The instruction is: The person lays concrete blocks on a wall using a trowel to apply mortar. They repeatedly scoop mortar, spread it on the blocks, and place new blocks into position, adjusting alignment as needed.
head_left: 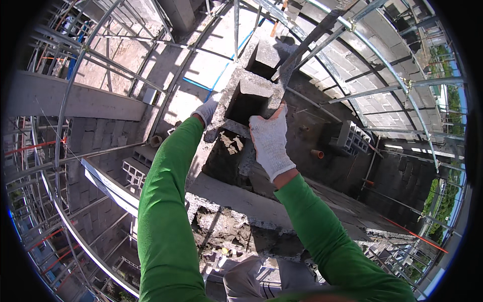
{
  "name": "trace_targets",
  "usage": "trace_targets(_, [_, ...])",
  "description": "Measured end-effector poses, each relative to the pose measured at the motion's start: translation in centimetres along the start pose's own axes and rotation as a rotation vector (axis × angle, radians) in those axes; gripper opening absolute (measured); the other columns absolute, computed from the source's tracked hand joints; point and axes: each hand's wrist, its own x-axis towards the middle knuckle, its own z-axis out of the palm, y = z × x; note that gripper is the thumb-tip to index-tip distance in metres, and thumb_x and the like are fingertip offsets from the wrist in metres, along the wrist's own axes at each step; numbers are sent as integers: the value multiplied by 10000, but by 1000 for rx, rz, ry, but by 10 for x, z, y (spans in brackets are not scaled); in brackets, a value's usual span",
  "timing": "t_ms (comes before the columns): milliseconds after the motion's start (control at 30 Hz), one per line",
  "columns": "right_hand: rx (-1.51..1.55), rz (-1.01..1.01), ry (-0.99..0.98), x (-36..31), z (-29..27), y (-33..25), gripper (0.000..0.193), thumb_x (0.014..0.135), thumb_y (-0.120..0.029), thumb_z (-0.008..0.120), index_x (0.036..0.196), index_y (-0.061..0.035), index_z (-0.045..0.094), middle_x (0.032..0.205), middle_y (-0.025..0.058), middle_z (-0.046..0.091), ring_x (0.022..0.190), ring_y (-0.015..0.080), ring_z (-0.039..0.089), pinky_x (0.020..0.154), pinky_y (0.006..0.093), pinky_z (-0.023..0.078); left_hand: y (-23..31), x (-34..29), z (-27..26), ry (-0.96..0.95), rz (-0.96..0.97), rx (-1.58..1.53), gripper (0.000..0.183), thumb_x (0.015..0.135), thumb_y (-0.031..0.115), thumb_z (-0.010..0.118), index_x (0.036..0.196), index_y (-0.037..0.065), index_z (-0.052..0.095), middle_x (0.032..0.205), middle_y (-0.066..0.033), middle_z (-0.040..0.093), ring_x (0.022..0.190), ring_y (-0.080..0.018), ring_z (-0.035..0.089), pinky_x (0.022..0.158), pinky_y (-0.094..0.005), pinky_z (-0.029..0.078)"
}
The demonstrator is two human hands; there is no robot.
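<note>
While both our hands hold the block at the far part of the wall, we judge the step to be setting it in line: our left hand is against its left side, fingers mostly out of sight, and our right hand clasps its right side. Whether its underside bears fully on the wall, we cannot tell. Just nearer to us, a dark hollow shows a pale lump of mortar. As we read it, the next move calls for even pressure from both sides and small, level nudges. Past the wall's right edge we see an orange pipe, with scaffold farther out.
</note>
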Motion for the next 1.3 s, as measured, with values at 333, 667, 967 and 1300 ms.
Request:
trace_targets(333, [-50, -16, 7, 1, -3, 0, 830, 820, -60, 628, 1551, 79, 260, 953, 287, 674, 895, 412, 709, 836, 481, 552, 51, 63, -62, 141, -23, 192, 452, 1057, 223, 452, 1431, -16, 535, 1370, -186, 628, 1219, -257, 614, 1066, -350, 491])
trace_targets(667, [-25, 60, -8, 0, -2, -1, 881, 817, 4, 605, 1606, -11, 213, 1172, 261, 642, 907, 314, 680, 783, 394, 552, 148, -47, -84, 401, 698, -1458, 352, 1066, 48, 446, 1390, -59, 535, 1328, -233, 637, 1169, -338, 676, 1080, -467, 555])
trace_targets(967, [280, 22, -104, 2, -8, 0, 974, 829, 91, 596, 1650, -160, 137, 864, 49, 547, 606, 105, 514, 490, 253, 439, 108, -178, -60, 604, 259, -666, 482, 1069, 299, 611, 1479, 48, 571, 913, 43, 617, 737, -1, 482, 614, -196, 405])
trace_targets(1300, [242, -61, -126, 13, -14, 14, 717, 844, 119, 607, 1478, -145, 401, 1219, 63, 573, 966, 169, 589, 797, 312, 538, 57, -158, 9, 615, 236, -160, 498, 1033, 252, 569, 1482, 44, 525, 1303, -245, 660, 1095, -429, 673, 997, -457, 527])
